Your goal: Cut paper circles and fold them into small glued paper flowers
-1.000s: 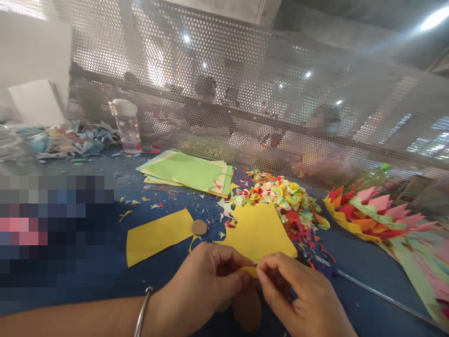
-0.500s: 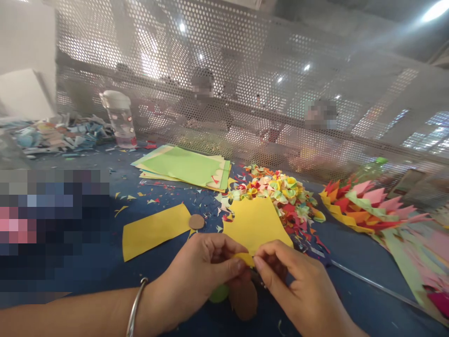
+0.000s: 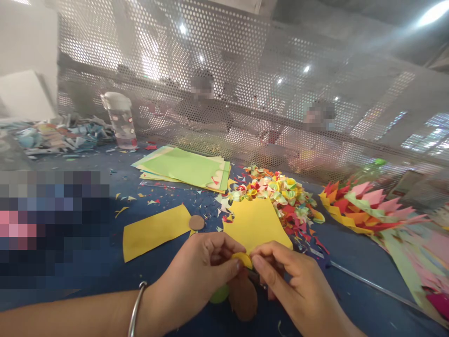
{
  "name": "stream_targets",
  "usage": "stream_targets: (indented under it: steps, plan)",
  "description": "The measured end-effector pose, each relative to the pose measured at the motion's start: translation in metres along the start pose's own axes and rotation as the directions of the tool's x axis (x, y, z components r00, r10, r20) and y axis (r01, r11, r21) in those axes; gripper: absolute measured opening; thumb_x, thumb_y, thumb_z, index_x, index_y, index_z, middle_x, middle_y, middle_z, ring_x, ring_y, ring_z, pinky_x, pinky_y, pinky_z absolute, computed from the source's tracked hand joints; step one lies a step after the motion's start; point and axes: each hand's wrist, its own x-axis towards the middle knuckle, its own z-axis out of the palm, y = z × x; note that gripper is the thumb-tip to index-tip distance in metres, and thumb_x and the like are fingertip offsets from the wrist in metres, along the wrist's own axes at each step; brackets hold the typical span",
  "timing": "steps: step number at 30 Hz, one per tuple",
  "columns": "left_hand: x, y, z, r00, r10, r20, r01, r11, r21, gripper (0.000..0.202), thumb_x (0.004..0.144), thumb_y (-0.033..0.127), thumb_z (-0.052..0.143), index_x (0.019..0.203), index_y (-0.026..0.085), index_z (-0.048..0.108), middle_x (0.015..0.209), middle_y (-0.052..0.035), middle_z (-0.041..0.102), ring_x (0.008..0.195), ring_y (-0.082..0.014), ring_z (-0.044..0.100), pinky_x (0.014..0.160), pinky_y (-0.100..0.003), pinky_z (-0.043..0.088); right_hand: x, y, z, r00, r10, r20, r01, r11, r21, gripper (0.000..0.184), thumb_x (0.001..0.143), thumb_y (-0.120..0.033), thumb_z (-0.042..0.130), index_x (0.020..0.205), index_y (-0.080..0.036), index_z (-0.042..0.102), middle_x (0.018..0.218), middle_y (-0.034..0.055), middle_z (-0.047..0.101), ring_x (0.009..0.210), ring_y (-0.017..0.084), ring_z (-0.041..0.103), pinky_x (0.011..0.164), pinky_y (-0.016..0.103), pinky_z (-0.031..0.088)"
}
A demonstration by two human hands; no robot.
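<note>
Between the fingertips of both hands is a small curved piece of yellow paper (image 3: 242, 258). My left hand (image 3: 201, 276), with a silver bangle at the wrist, pinches its left end. My right hand (image 3: 294, 281) grips the right end between thumb and finger. Below the hands lie a brown oval piece (image 3: 243, 299) and a green round piece (image 3: 220, 294), both partly covered. Just beyond the fingers rests a yellow paper sheet (image 3: 257, 222) with a ragged, cut left edge. A yellow paper strip (image 3: 154, 231) and a brown disc (image 3: 197, 222) lie to the left.
Green and cream sheets (image 3: 185, 164) are stacked farther back. Small folded paper pieces (image 3: 280, 187) are heaped beside them. Pointed coloured paper (image 3: 365, 206) lies at right, near a thin clear rod (image 3: 379, 285). A lidded bottle (image 3: 120, 121) stands before the perforated metal screen (image 3: 161, 70).
The fingertips have shifted very slightly to the left with the yellow paper piece, which now shows a little more of its surface. Everything on the table stays in place.
</note>
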Motion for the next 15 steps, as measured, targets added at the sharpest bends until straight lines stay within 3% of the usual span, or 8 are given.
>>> stream_targets:
  steps: [4, 15]
  plan:
    - [-0.0002, 0.0014, 0.0013, 1.000, 0.010, -0.008, -0.009, 0.998, 0.069, 0.026, 0.068, 0.033, 0.076, 0.082, 0.015, 0.064, 0.069, -0.0017, 0.068, 0.064, -0.0148, 0.062, 0.062, -0.027, 0.047, 0.0012, 0.0003, 0.0022, 1.000, 0.023, 0.016, -0.023, 0.999, 0.024, 0.025, 0.094, -0.039, 0.053, 0.083, -0.019, 0.064, 0.059, -0.0027, 0.058, 0.049, 0.011, 0.057, 0.045, 0.017, 0.049]
    - [-0.0009, 0.0013, 0.0010, 0.998, -0.003, 0.068, 0.000, 0.999, 0.034, 0.026, 0.072, 0.033, 0.073, 0.087, 0.014, 0.062, 0.071, -0.0006, 0.065, 0.063, -0.0125, 0.059, 0.062, -0.025, 0.045, 0.0010, -0.0003, 0.0003, 0.997, 0.024, 0.070, -0.021, 0.999, -0.035, 0.026, 0.095, -0.034, 0.049, 0.077, -0.019, 0.060, 0.058, -0.0044, 0.055, 0.046, 0.010, 0.057, 0.046, 0.018, 0.046]
